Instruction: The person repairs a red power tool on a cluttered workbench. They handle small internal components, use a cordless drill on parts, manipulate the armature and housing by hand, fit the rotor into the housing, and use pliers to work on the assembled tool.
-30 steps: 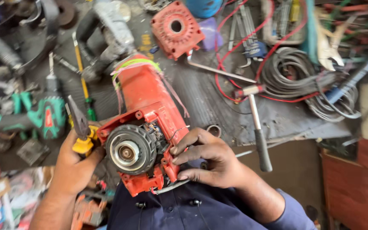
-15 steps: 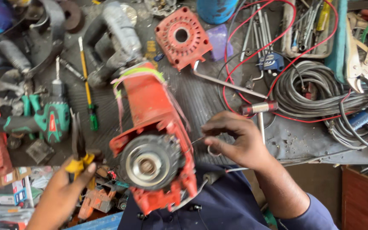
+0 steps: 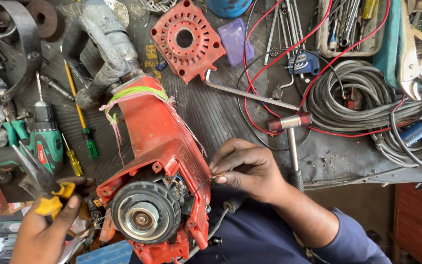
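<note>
One head-worn camera looks steeply down, close over a cluttered workbench (image 3: 221,112) filling the upper frame (only this view exists); the wearer's lap sits at the bottom edge.

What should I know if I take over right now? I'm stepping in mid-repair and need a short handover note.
Left hand: holds yellow-handled pliers, off to the left of the tool.
Right hand: fingers pinch a thin wire end beside the housing.
Red power tool: lies on the bench with its open end toward the person, motor exposed.
Done: red end cover is off, lying further back on the bench.
Left: wire not yet seated; cover not refitted. The hammer and hex key lie to the right.
</note>
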`<state>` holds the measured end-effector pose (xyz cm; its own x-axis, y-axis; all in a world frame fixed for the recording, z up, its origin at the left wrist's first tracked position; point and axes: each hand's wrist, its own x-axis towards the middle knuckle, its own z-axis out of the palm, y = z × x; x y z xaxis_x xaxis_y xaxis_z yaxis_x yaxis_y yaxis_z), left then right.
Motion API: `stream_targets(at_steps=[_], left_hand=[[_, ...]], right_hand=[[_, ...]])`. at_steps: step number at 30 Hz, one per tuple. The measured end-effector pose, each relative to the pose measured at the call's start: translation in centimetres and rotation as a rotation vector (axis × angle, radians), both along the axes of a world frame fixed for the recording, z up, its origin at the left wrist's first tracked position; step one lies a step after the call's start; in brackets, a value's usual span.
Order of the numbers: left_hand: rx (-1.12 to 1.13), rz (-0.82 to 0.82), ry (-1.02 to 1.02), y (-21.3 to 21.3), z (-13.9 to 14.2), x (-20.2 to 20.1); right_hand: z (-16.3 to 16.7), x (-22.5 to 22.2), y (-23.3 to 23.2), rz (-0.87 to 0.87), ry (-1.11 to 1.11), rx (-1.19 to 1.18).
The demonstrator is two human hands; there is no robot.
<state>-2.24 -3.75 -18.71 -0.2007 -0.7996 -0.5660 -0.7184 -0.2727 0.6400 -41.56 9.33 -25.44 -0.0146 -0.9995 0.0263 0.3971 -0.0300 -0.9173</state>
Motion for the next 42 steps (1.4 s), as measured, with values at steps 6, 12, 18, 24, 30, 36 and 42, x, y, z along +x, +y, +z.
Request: stream_targets(at_steps=[6, 12, 18, 24, 30, 36, 42], left_hand=[[0.098, 0.089, 0.059, 0.1, 1.3, -1.5], [-0.035, -0.043, 0.026, 0.3, 2.5, -2.2], [-0.007, -0.056, 0.013, -0.4, 2.2, -3.4], [0.03, -0.062, 0.063, -1.4, 1.4, -4.2], [0.035, -0.082, 0.069, -2.4, 0.8, -5.3], [0.066, -0.083, 0.036, -3.2, 0.7, -5.5], [0.191, 0.047, 0.223, -2.4, -1.0, -5.5]], right_hand=[[3.0, 3.3, -0.1, 0.04, -0.249, 0.049], [5.4, 5.0, -0.2, -0.133, -0.015, 0.221], [7.2, 5.2, -1.0, -0.331, 0.638, 0.068], [8.9, 3.3, -2.0, -0.167, 0.928, -0.016], [8.4, 2.4, -3.0, -0.038, 0.872, -0.021], [7.4, 2.0, -2.9, -0.025, 0.835, -0.014], [6.4, 2.3, -3.1, -0.05, 0.722, 0.065]])
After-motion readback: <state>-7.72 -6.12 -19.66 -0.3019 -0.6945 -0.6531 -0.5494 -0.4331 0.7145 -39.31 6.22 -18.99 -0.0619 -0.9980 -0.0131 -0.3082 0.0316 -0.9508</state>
